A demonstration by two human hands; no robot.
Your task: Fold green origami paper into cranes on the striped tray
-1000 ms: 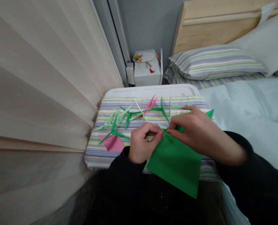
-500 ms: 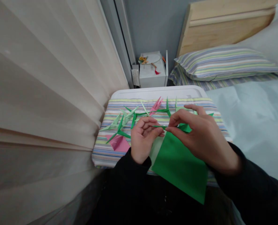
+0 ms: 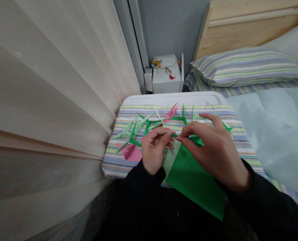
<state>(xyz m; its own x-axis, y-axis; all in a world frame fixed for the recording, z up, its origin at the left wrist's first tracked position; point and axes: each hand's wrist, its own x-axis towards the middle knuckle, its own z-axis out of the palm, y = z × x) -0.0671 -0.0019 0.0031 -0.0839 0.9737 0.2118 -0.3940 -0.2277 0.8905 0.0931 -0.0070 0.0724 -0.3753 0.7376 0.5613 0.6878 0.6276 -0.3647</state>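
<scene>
The left hand (image 3: pixel 152 150) curls inward, thumb pressed against its fingers; the right hand (image 3: pixel 212 149), back upward, pinches thumb to forefinger just beside it, another finger stretched out above. Both black-sleeved arms (image 3: pixel 266 192) angle inward.

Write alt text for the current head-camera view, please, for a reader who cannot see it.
A person's left hand and right hand pinch a thin folded green paper piece beside a flat green paper sheet. Nearby, spiky green paper shapes and folded pink paper pieces lie on a striped cloth over a white-edged table.
</scene>
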